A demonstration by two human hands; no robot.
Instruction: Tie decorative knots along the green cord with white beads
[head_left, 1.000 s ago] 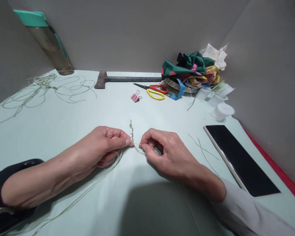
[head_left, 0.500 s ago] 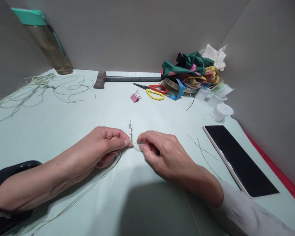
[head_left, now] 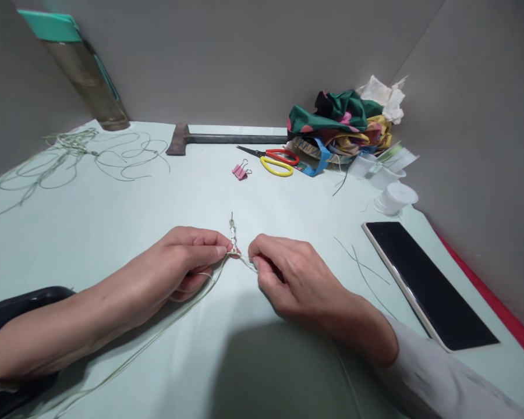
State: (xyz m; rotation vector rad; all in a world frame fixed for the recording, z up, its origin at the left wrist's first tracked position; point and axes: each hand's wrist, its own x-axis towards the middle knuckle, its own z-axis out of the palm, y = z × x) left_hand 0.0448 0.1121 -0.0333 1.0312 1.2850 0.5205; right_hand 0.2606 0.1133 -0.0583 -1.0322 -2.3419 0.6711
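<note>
A short knotted cord (head_left: 233,235) in white and green stands out between my hands, its thin looped end pointing away from me. My left hand (head_left: 190,262) is closed, thumb and forefinger pinching at the lower end of the knots. Thin strands (head_left: 247,263) run from there to my right hand (head_left: 288,273), whose thumb and forefinger are pinched together on them. Long green cords (head_left: 157,336) trail from the knots under my left hand toward the lower left. The other fingers of both hands are curled and partly hidden.
Behind lie a pink binder clip (head_left: 241,170), scissors (head_left: 271,160) and a hatchet (head_left: 227,139). Loose green cord (head_left: 76,142) and a bottle (head_left: 81,75) are at the left. On the right are cloths (head_left: 344,119), a white thread spool (head_left: 395,198), cord offcuts (head_left: 361,265) and a phone (head_left: 428,285).
My right hand has moved slightly right, drawing the strands out from the knots. My left fingers have shifted a little, so more of the lower knot shows.
</note>
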